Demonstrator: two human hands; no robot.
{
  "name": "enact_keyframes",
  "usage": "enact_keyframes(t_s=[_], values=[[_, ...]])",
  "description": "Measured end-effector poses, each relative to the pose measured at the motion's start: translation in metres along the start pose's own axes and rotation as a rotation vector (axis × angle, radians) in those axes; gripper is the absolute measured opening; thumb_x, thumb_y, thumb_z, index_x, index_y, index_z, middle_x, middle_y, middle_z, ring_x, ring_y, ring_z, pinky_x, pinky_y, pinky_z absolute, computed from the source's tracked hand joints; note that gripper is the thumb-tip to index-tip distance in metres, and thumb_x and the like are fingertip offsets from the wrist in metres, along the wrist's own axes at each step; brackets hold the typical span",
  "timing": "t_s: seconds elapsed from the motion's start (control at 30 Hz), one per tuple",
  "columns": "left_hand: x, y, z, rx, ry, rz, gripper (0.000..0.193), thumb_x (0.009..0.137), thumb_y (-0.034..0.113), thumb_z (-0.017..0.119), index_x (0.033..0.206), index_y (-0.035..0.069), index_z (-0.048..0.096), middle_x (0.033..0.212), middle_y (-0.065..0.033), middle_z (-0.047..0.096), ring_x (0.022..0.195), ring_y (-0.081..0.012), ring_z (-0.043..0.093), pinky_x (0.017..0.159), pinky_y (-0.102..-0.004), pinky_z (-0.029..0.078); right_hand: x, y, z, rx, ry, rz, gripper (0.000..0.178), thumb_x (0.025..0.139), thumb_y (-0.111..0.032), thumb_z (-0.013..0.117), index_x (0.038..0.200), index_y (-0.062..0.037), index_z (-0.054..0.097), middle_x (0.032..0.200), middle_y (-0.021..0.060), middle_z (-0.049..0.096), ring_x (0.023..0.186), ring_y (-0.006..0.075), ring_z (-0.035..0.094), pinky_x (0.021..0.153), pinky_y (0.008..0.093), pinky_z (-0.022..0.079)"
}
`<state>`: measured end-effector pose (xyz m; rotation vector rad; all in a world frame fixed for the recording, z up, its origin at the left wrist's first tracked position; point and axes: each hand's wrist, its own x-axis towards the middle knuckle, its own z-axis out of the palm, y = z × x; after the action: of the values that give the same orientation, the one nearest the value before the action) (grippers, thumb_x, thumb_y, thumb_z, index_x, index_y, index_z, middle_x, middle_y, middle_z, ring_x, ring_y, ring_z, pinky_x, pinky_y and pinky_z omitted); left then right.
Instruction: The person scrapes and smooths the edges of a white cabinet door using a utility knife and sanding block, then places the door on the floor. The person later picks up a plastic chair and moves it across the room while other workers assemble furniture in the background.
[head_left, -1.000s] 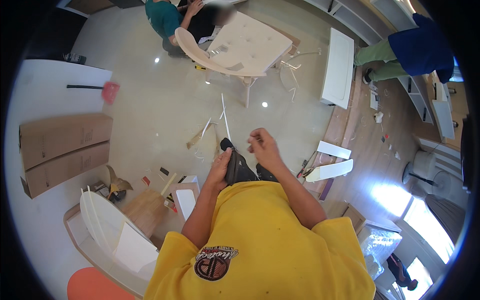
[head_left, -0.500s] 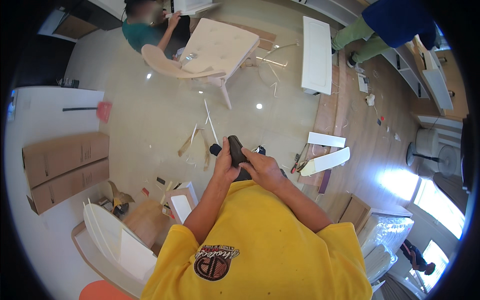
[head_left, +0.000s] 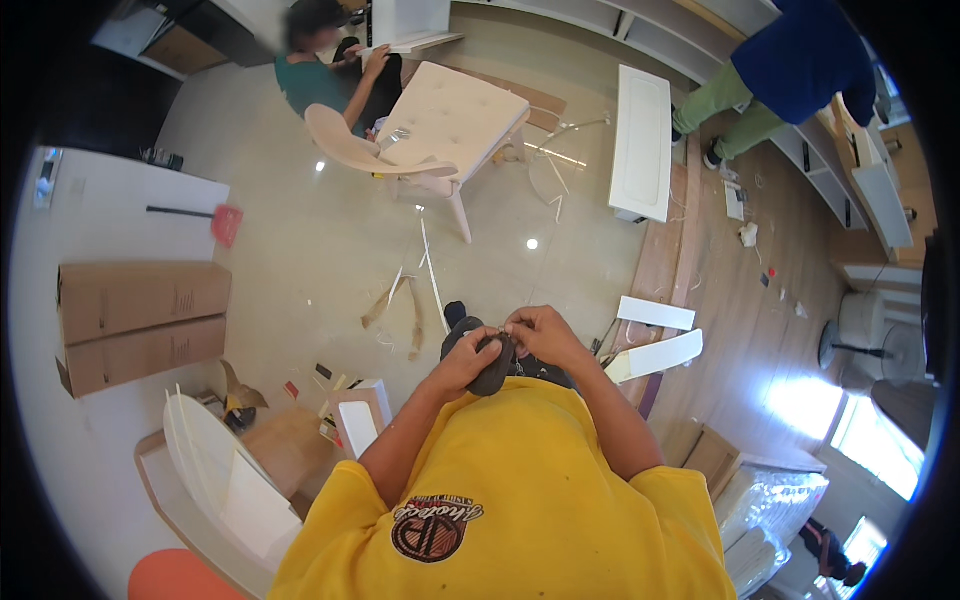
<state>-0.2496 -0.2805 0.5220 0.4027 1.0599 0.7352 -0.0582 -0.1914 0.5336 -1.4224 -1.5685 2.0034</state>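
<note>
Close in front of my yellow shirt, my left hand (head_left: pixel 468 362) is closed around a dark brown, pouch-like case (head_left: pixel 491 377). Its thumb lies over the upper part of the case. My right hand (head_left: pixel 540 335) pinches at the case's top edge from the other side, thumb and forefinger together. Something small and thin shows by these fingertips, too small to name. The lower end of the case hangs just above my shirt. What may be inside the case is hidden.
A cream tufted chair (head_left: pixel 460 115) lies ahead, beside a seated person in green. White panels (head_left: pixel 655 312) lie at right, with a long white drawer-like piece (head_left: pixel 640 145) beyond. Cardboard boxes (head_left: pixel 145 315) stand left. Strips and scraps litter the floor. Another person in blue stands far right.
The dark case has come down closer to my body and is now tilted. My right fingers have shifted from its side to a pinch at its top edge.
</note>
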Motion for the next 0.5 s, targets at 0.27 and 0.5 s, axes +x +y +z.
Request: enact_keyframes(t_s=[0.27, 0.5], values=[[0.006, -0.043, -0.093, 0.437, 0.373, -0.031, 0.084, 0.077, 0.034, 0.089, 0.143, -0.003, 0.051, 0.128, -0.0180, 0.064, 0.115, -0.0255, 0.064, 0.098, -0.0366, 0.053, 0.009, 0.039, 0.039, 0.071, -0.133, -0.023, 0.039, 0.099, -0.024, 0.070, 0.128, 0.0015, 0.065, 0.100, 0.0115, 0.072, 0.089, 0.0181, 0.071, 0.077, 0.0338, 0.059], [-0.034, -0.117, -0.131, 0.300, 0.327, -0.390, 0.073, 0.094, 0.041, 0.073, 0.156, 0.012, 0.047, 0.133, -0.0113, 0.066, 0.109, -0.0218, 0.066, 0.091, -0.0375, 0.056, 0.019, 0.023, 0.061, -0.569, -0.626, 0.018, 0.038, 0.090, -0.031, 0.075, 0.111, 0.0007, 0.074, 0.107, 0.0206, 0.074, 0.098, 0.0375, 0.070, 0.086, 0.0427, 0.054]])
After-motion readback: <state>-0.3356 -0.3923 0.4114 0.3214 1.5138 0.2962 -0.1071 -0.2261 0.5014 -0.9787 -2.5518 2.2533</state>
